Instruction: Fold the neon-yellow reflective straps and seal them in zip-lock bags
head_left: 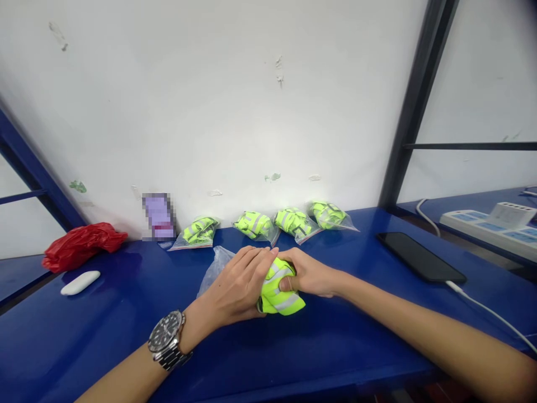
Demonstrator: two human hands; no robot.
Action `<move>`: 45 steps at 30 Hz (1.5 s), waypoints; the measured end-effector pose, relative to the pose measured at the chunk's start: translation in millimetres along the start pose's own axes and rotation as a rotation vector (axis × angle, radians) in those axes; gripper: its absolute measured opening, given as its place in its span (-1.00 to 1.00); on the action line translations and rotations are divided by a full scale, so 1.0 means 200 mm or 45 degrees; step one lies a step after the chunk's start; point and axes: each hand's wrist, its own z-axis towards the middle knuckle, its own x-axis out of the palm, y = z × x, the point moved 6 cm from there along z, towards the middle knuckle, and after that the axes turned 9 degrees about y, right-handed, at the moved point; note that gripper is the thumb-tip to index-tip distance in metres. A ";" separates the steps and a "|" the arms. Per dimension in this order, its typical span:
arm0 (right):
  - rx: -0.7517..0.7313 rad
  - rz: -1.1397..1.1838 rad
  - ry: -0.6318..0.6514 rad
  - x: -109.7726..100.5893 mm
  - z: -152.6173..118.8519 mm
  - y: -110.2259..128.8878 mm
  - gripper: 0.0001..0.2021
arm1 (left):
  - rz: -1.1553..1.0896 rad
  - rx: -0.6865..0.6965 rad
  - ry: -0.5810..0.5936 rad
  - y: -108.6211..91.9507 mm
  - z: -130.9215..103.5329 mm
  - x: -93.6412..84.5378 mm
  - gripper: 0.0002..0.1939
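**Fluorescent bundle (282, 291) gripped over the middle of the counter (335, 347)**

Head view: the fingers of the left hand (237, 282) lie close together over the bundle; the right hand (312, 274) pinches its other side between thumb and fingers. A broad stretch of counter separates it from the front edge. Four bagged bundles (329, 214) line the back edge; a black phone (419, 257) lies toward the right edge.

The cloth (283, 290) is neon yellow with silver-grey stripes; the plastic sheet (215, 267) is milky and see-through; 4 clear bags (346, 225) show bundles (254, 224) in yellow with grey stripes; the table (251, 364) is deep blue; the crumpled bag (83, 245) is plain red; the watch (166, 334) has a black dial and silver band; the phone (419, 257) is black, its cable (486, 307) white.
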 end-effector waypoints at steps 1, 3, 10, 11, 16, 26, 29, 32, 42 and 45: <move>-0.001 -0.026 -0.067 0.00 0.01 -0.01 -0.67 | 0.005 -0.005 0.044 0.00 0.00 0.01 -0.04; -0.007 -0.060 -0.191 0.00 0.02 -0.04 -0.76 | 0.025 -0.006 0.132 -0.01 0.00 0.02 -0.02; 0.006 -0.270 -0.401 -0.02 0.02 -0.04 -0.85 | -0.032 -0.043 0.205 -0.01 -0.01 0.03 0.03; 0.016 -0.285 -0.379 -0.02 0.02 -0.02 -0.83 | -0.056 -0.049 0.184 -0.01 -0.01 0.03 0.06; 0.091 -0.042 -0.105 0.04 0.01 0.04 -0.62 | -0.142 -0.105 0.091 0.03 0.00 0.04 0.29; 0.100 -0.401 -0.211 0.04 0.01 0.02 -0.67 | -0.223 -0.094 -0.033 0.03 -0.02 0.02 0.21; 0.067 -0.298 -0.177 0.05 0.01 0.01 -0.75 | -0.256 -0.107 -0.031 0.02 -0.02 0.02 0.25; 0.017 -0.329 -0.253 0.06 0.01 0.00 -0.75 | -0.251 -0.104 -0.010 0.01 -0.01 0.01 0.28; 0.014 -0.338 -0.466 0.05 0.02 0.00 -0.77 | -0.204 -0.122 -0.051 0.02 -0.01 0.03 0.24; 0.096 0.074 -0.059 0.07 0.02 -0.01 -0.57 | -0.173 -0.145 -0.028 0.05 -0.02 0.04 0.26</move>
